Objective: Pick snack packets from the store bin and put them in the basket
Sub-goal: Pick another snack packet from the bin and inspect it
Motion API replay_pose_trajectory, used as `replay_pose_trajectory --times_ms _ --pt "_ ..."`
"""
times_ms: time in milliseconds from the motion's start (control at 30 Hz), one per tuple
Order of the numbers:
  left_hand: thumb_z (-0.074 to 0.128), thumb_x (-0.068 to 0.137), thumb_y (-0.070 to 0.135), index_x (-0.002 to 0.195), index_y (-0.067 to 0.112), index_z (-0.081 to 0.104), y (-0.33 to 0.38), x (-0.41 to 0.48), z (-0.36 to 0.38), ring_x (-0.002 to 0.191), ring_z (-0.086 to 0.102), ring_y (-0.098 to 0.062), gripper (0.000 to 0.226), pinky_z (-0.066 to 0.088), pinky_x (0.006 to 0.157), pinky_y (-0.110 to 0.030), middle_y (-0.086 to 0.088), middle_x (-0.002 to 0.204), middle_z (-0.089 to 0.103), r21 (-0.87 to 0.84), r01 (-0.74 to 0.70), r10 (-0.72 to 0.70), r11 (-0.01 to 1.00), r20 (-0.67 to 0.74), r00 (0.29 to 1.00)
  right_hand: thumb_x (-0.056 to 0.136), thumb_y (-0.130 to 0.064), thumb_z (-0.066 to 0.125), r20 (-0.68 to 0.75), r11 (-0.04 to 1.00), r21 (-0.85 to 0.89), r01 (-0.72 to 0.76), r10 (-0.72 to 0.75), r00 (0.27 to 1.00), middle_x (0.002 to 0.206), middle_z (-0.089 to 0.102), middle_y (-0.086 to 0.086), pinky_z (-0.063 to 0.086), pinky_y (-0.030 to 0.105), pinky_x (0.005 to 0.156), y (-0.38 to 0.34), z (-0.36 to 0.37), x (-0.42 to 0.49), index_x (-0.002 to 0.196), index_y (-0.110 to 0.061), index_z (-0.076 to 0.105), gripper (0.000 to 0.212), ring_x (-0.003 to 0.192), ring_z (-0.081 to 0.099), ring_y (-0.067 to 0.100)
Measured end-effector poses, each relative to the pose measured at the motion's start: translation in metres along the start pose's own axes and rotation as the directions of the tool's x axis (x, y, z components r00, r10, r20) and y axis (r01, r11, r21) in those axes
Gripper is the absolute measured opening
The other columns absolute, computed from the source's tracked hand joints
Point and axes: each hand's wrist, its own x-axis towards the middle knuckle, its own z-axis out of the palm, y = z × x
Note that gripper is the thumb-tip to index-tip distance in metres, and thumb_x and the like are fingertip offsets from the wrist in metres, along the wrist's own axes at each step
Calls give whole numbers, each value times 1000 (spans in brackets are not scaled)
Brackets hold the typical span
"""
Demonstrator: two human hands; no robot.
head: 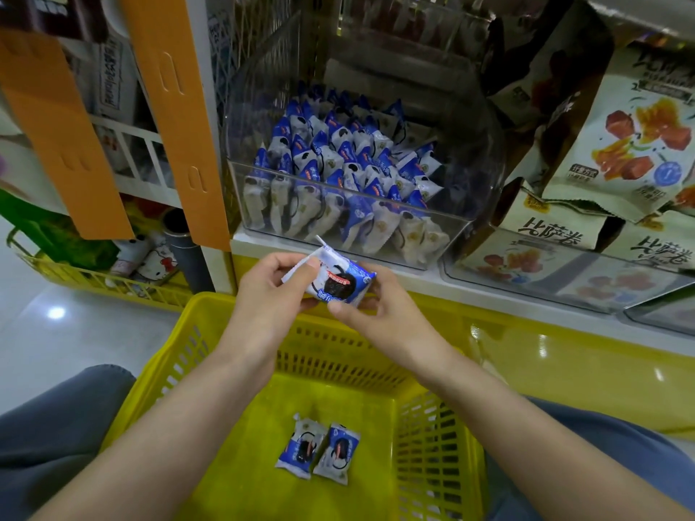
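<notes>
Fingers (306, 265) of both hands pinch snack packet (336, 282) above basket (188, 332).

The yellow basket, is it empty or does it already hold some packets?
Not empty. Two blue-and-white snack packets lie side by side on the floor of the yellow basket; the rest is bare.

Both forearms reach forward, left hand (276, 285) and right hand (380, 308) meeting with fingers pinched closed
</notes>
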Motion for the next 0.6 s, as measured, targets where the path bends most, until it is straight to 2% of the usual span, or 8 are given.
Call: replay_pose_trajectory --times_ms 100,200,267,333,400,467,533,600 --pt "55 91 20 90 12 61 3 1 -1 72 67 -5 10 53 69 -23 -1 82 70 -102 81 -76 991 51 996 86 -11 63 -22 978 209 -18 23 999 91 64 2 52 17 66 -3 1 2 115 -7 50 32 69 60 9" --pt "49 92 28 94 15 63 8 3 -5 83 66 -9 20 52 74 -28 1 86 71 -312 211 -163 926 172 971 87 -11 61 11 945 324 -50 49 999 89 67 6 53 17 66 -3 2 2 113 -3 54 28 65 60 8" --pt "48 93 22 87 14 63 9 4 -4 83 64 -12 18 51 77 -30 1 81 70 -292 167 -136 942 125 983 88 -14 60 100 941 324 -97 68 993 97 68 12 54 19 69 -3 0 1 103 -10 57 16 71 63 10" --pt "49 94 16 80 14 61 9 4 -3 79 63 -12 19 51 76 -28 2 74 68 -215 78 -75 974 23 997 89 -21 60 147 973 202 -109 80 986 108 67 9 55 23 77 -3 0 0 102 -17 56 14 86 66 14" --pt "50 94 19 79 18 59 8 3 -3 74 62 -10 18 50 71 -20 3 72 66 -44 -51 49 998 -43 998 86 -29 62 78 1000 -22 -23 25 997 123 58 -2 51 30 90 0 -1 1 121 -19 50 38 105 61 16" --pt "51 93 22 78 22 57 7 2 -4 57 50 -2 16 40 52 -10 8 63 57 205 -229 238 952 -22 971 85 -33 63 -17 988 -130 84 -87 996 130 51 -10 46 30 97 -1 0 1 133 -22 43 54 113 54 9" --pt "51 93 21 75 26 52 4 0 -5 45 37 -2 19 28 43 -13 13 50 47 325 -337 341 884 45 939 86 -30 62 -58 976 -104 190 -197 979 121 60 -7 46 31 95 -3 1 0 125 -21 52 41 107 56 7" --pt "52 92 20 74 27 49 1 0 -5 43 35 -4 20 25 42 -14 15 46 44 356 -379 377 854 78 923 88 -25 61 -84 971 -51 234 -238 968 101 68 6 48 40 88 -4 1 -1 108 -7 60 28 94 62 16"
